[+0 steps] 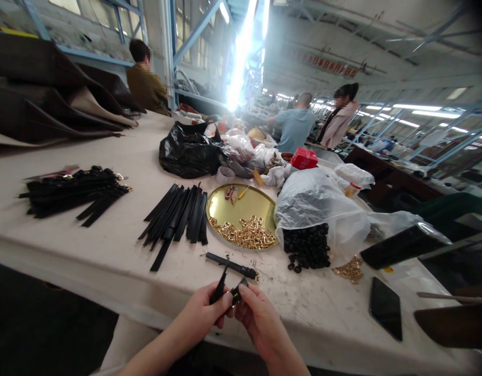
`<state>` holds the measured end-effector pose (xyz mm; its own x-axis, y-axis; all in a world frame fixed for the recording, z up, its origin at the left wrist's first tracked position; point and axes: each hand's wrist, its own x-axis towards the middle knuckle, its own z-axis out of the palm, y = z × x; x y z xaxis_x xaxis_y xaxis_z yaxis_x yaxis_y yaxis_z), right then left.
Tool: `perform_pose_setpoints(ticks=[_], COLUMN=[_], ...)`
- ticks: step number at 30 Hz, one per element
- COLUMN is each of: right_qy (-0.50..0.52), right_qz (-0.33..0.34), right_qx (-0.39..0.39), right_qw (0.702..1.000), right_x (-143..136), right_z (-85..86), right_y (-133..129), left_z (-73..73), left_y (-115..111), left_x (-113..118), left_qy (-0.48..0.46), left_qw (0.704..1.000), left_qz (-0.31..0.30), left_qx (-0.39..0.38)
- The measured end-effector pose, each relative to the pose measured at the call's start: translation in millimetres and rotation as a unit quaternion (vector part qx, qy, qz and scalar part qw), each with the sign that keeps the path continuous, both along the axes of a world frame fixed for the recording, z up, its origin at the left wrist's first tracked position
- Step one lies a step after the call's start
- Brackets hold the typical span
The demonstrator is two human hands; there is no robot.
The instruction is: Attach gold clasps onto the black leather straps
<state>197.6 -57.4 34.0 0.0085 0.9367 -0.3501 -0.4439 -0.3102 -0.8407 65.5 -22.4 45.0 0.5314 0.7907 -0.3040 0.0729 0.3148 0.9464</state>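
Both hands meet near the table's front edge. My left hand [204,309] is closed on a black strap [220,284], one end of which sticks up past the fingers. My right hand [257,312] pinches a folded black end [239,290] close beside it. A small glint of metal shows between the hands, but the fingers partly cover it. Just beyond lies a black strap with a gold buckle [233,265] at its right end. Farther off, a round gold tray [241,201] holds many gold buckles [250,234] and a few small tools.
Loose black straps [178,216] lie left of the tray, with a bundle of buckled straps [74,190] farther left. A plastic bag [319,198] spills black loops [307,248] at right, near a phone [385,308]. Black bag [189,149] stands behind; several people sit or stand beyond.
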Motion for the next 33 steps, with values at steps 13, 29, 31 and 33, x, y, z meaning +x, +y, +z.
perform_pose_setpoints(ticks=[13, 29, 31, 33], right_qy=[-0.001, -0.316, -0.157, -0.020], right_qz=[0.012, -0.055, -0.024, -0.011], right_qx=[-0.004, 0.136, 0.061, -0.005], right_qw=[1.000, 0.937, 0.985, 1.000], right_x=[6.5, 4.7, 6.2, 7.2], right_z=[2.0, 7.2, 6.9, 5.0], right_y=[-4.4, -6.4, -5.1, -3.3], left_z=[-1.9, -4.4, -3.4, -3.4], left_y=[-0.4, 0.8, 1.9, 2.6], left_x=[-0.8, 1.4, -0.8, -3.1], left_qy=[0.008, -0.028, -0.019, 0.002], left_qw=[0.999, 0.999, 0.998, 0.997], left_qz=[-0.032, -0.026, -0.036, -0.044], left_qx=[0.026, 0.025, 0.040, 0.068])
